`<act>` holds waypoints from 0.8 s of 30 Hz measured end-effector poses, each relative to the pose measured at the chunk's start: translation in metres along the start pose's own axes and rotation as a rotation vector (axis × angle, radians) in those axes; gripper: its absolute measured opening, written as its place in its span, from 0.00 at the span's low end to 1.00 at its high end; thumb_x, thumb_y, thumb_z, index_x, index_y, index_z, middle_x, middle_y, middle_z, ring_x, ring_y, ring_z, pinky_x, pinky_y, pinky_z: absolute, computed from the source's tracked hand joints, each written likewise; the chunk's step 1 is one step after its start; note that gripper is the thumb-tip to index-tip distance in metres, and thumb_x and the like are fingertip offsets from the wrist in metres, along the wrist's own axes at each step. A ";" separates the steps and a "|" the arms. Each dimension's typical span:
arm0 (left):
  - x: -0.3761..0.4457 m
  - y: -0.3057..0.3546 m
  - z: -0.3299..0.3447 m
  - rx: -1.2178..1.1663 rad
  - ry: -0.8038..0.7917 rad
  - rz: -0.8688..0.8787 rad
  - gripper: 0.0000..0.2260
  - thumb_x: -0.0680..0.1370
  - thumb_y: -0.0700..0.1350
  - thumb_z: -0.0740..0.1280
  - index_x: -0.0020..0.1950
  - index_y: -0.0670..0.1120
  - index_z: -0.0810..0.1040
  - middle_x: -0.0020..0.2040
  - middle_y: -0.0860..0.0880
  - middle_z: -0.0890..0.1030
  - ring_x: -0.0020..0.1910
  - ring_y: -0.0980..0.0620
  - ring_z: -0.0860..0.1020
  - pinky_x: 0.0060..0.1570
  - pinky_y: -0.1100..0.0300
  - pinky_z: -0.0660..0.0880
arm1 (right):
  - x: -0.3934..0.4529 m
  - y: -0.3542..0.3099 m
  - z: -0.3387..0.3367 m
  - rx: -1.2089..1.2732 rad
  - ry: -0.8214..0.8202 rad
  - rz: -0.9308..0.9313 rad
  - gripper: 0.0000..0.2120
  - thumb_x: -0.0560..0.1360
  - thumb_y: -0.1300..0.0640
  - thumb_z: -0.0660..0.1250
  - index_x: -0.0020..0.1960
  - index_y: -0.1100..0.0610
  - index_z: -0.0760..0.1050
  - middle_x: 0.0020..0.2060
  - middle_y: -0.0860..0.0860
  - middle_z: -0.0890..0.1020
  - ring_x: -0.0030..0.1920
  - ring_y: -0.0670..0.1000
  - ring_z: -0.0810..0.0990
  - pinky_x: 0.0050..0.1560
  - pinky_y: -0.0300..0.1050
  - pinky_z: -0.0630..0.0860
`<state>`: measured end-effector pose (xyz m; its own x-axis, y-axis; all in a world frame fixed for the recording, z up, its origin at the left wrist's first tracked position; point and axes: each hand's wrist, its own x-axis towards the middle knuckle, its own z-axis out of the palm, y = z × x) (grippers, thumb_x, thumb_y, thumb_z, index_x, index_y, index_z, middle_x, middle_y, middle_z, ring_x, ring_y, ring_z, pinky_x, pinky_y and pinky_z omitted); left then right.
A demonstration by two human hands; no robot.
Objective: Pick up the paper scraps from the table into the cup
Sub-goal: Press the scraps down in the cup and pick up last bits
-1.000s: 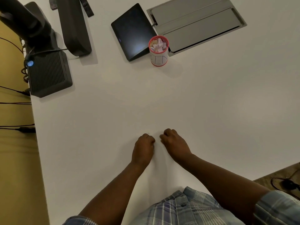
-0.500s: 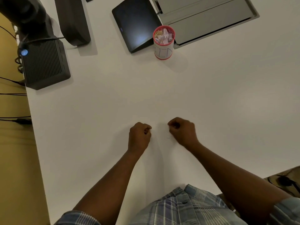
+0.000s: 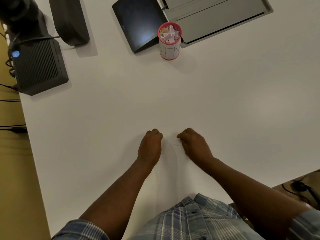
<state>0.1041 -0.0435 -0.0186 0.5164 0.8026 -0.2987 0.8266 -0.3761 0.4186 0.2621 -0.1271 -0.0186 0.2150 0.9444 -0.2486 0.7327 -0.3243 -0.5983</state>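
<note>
Two curled fists, both mine, rest near the front of the white tabletop.

My left hand and my right hand sit close together but apart, fingers tucked under; whether either has hold of anything I cannot tell. A faint mark lies on the surface just beside my right knuckles, too small to identify. Well ahead of both hands, the red-rimmed white paper cup stands upright, filled with crumpled paper scraps, just beside the dark flat tablet.
</note>
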 end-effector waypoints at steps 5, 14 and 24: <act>0.012 0.000 -0.004 0.020 -0.098 -0.016 0.11 0.75 0.32 0.57 0.47 0.41 0.78 0.49 0.43 0.79 0.46 0.49 0.75 0.48 0.52 0.75 | -0.015 -0.006 0.019 -0.322 -0.195 -0.279 0.14 0.78 0.64 0.59 0.63 0.63 0.72 0.61 0.58 0.75 0.57 0.58 0.74 0.42 0.50 0.78; 0.021 -0.045 -0.031 -0.692 -0.035 -0.516 0.06 0.71 0.34 0.72 0.40 0.44 0.83 0.43 0.46 0.84 0.37 0.53 0.83 0.45 0.61 0.81 | 0.011 -0.009 0.020 -0.191 -0.070 -0.169 0.09 0.76 0.66 0.60 0.50 0.61 0.78 0.46 0.56 0.79 0.47 0.57 0.77 0.41 0.49 0.75; -0.002 -0.043 -0.029 -0.829 0.017 -0.531 0.06 0.73 0.35 0.71 0.44 0.45 0.83 0.42 0.48 0.84 0.36 0.55 0.83 0.42 0.68 0.79 | 0.048 -0.014 0.003 0.104 0.072 0.072 0.09 0.74 0.64 0.65 0.51 0.59 0.81 0.47 0.56 0.83 0.45 0.55 0.81 0.46 0.43 0.75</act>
<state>0.0614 -0.0156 -0.0115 0.1140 0.7824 -0.6122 0.5286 0.4740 0.7042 0.2602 -0.0775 -0.0249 0.3126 0.9189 -0.2406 0.6436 -0.3912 -0.6579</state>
